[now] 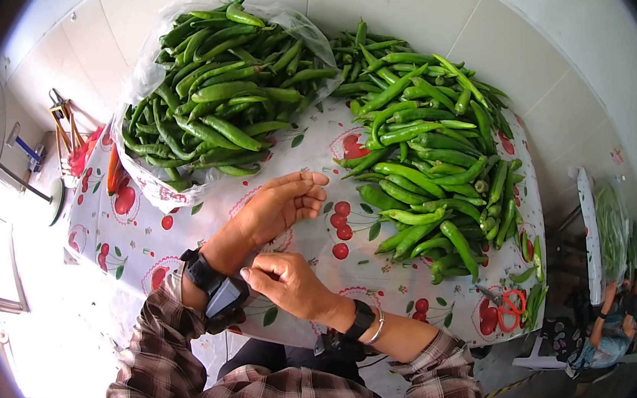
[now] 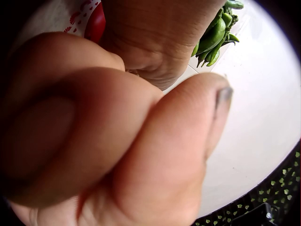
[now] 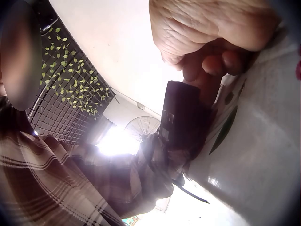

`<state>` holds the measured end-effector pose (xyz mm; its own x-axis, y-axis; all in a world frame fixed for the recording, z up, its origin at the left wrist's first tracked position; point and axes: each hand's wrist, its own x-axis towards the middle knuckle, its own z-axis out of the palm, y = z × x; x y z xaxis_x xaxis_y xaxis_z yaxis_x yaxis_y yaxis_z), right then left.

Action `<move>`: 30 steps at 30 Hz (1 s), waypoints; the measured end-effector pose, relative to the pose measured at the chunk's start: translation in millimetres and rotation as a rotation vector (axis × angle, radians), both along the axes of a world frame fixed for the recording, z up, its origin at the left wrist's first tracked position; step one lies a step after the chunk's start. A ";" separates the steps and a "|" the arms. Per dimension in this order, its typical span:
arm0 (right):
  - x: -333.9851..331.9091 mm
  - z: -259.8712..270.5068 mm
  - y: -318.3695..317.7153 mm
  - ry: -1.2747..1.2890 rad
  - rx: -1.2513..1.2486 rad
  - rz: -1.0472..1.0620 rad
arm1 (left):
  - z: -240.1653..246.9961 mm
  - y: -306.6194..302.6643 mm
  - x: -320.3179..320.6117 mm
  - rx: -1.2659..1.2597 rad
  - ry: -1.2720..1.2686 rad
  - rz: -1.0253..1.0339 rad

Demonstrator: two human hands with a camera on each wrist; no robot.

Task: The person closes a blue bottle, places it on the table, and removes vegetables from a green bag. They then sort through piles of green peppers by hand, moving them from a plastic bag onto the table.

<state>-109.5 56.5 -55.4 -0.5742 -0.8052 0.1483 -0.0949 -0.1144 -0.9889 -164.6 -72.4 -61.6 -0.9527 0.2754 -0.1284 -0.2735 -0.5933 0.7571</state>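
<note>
Bright daylight, fisheye edges, wrist views perhaps blurred.

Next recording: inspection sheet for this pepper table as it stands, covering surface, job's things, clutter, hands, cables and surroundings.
Surface: table under a cherry-print cloth.
Job's things: dark wrist device strapped on the left wrist.
Clutter: loose green peppers; more peppers in an open plastic bag; red-handled scissors at the table's right edge.
Hands: left hand raised over the cloth, fingers loosely curled, holding nothing; right hand curled at the wrist device, grip not confirmable.
Cables: one thin dark strand under the device, kind unclear.
Surroundings: tiled wall; second person at far right.
</note>
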 end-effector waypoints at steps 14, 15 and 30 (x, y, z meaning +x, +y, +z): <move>-0.8 -0.8 -0.1 0.133 -0.037 -0.049 | 0.8 0.0 1.3 -0.001 -0.003 -0.015; -1.6 0.7 0.7 0.137 -0.042 -0.068 | 1.9 -0.2 0.3 -0.009 0.002 -0.007; 0.2 -0.9 2.2 0.157 0.073 -0.019 | 71.3 7.5 -16.3 -0.823 0.260 -0.218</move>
